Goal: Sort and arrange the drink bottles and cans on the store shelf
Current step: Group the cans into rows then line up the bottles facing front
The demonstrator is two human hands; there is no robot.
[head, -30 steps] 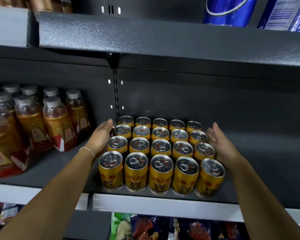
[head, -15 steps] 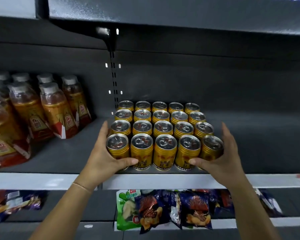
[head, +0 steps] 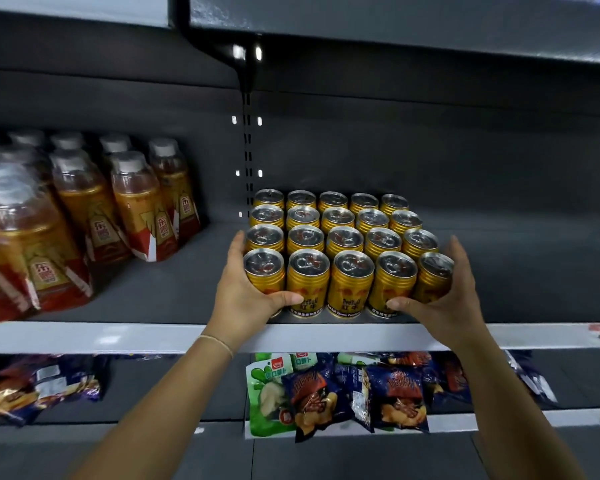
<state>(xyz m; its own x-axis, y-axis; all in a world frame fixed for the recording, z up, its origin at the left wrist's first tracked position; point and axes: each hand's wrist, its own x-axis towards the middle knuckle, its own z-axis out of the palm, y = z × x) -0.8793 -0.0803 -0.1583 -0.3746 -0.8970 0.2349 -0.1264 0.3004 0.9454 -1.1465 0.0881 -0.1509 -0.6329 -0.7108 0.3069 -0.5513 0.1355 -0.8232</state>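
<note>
Both hands (head: 246, 299) seemingly round front cans (head: 350, 284)

Gold cans (head: 340, 244) stand upright, packed in a block on the shelf (head: 174, 292).

PLACE: we're in a shop, drinks aisle | SHELVING: dark metal shelf (head: 174, 296) with a white front rail (head: 84, 337), slotted upright (head: 247, 161) behind | STOCK: identical gold cans (head: 347, 244) packed in tight rows, matching amber bottles (head: 136, 202) alongside | BELOW: snack bags (head: 361, 393) lined up, labels out
</note>
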